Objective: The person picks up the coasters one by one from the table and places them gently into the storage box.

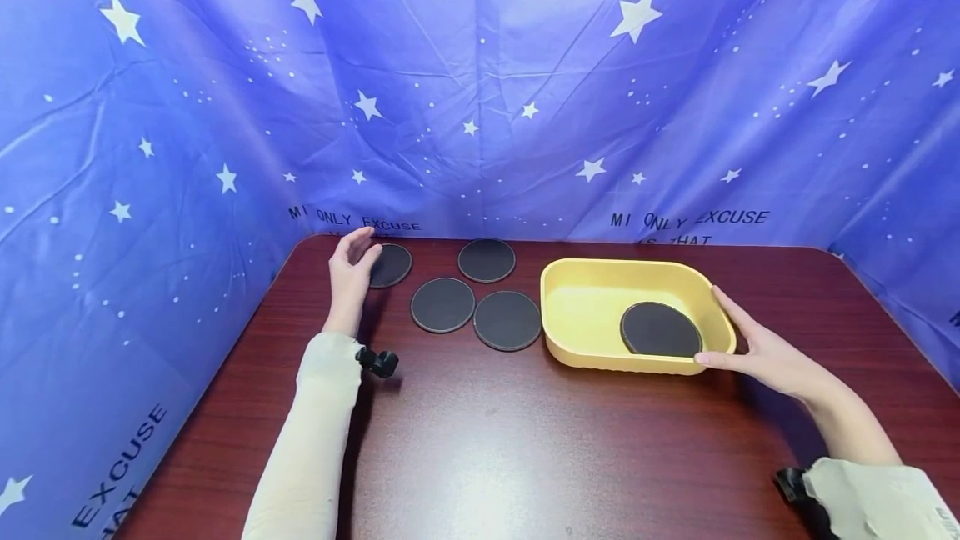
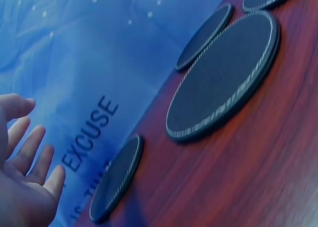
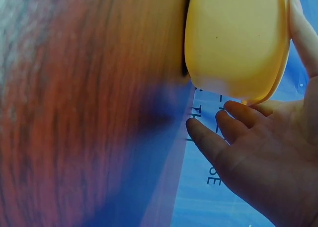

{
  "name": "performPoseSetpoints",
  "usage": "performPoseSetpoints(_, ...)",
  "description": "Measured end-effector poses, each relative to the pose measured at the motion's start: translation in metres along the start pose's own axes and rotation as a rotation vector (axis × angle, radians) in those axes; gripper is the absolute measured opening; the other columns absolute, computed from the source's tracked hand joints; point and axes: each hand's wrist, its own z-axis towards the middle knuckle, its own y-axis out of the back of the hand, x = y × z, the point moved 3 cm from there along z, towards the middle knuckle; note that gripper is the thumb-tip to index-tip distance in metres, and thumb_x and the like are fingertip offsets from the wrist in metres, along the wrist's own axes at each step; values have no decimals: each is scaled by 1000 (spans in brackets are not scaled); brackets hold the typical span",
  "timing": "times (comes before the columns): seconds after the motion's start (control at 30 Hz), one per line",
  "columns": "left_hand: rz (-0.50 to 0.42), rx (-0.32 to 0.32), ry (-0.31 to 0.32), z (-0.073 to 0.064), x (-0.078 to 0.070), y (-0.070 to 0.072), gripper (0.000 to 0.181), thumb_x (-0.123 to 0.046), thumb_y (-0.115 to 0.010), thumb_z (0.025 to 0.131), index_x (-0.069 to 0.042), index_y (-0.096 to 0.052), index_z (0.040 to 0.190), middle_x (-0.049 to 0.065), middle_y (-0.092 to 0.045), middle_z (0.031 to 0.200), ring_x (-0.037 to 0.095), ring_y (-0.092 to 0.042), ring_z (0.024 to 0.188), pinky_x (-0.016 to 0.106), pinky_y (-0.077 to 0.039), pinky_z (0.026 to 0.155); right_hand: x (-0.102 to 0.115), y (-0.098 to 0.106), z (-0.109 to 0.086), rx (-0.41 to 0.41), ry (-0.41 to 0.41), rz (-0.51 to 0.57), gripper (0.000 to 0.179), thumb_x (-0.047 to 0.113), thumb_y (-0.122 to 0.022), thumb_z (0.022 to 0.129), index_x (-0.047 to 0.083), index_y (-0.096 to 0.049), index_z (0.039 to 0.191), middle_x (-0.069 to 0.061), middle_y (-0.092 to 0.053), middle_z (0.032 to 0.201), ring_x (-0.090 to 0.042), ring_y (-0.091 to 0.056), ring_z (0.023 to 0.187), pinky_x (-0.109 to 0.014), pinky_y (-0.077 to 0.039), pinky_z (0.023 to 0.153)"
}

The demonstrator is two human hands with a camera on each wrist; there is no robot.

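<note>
My left hand (image 1: 349, 277) is raised beside a round black coaster (image 1: 393, 266) at the table's far left, overlapping its left edge in the head view. The left wrist view shows its fingers (image 2: 36, 157) spread and loosely bent, with nothing between them and a gap to that coaster. At the right end of a yellow plastic basin (image 1: 585, 307), my right hand (image 1: 776, 361) grips the wall, thumb at the near corner, a finger along the far side. Inside the basin, toward the right, one black coaster (image 1: 660, 328) leans against the near wall.
Between the left hand and the basin lie three more black coasters: one at the back (image 1: 487, 260), one in front of it to the left (image 1: 442, 305), one close against the basin (image 1: 507, 321). A starred blue curtain (image 1: 472, 148) encloses the dark red wooden table (image 1: 480, 423).
</note>
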Motion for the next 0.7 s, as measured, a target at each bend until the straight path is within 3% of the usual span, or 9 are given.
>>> performPoseSetpoints(0.17,2,-24,35,3,11,17,42,1,-62,94,5,-55,135,23,-56,141,36,-50,134,37,-39,118,-1,-1,2,8,-8,3,107,22,-72,90,23,8,160,-18,5,168,-30,9,153,-66,3,119)
performPoseSetpoints(0.33,18,-26,82,5,23,29,47,-3,-64,94,4,-52,139,22,-53,145,35,-47,138,40,-37,119,-1,-2,3,9,-11,4,106,22,-72,90,23,7,160,-17,5,168,-28,8,153,-64,4,120)
performPoseSetpoints(0.47,57,5,142,5,37,37,54,-4,-65,94,4,-46,144,22,-48,150,33,-42,143,40,-32,122,-1,-3,2,4,-7,0,105,21,-72,91,21,7,161,-17,4,168,-24,9,153,-57,5,121)
performPoseSetpoints(0.7,158,112,238,12,49,40,71,-4,-66,92,5,-29,152,22,-31,160,31,-26,152,37,-22,127,-2,-2,1,5,-17,12,105,21,-72,91,25,7,160,-17,5,168,-27,9,153,-64,5,120)
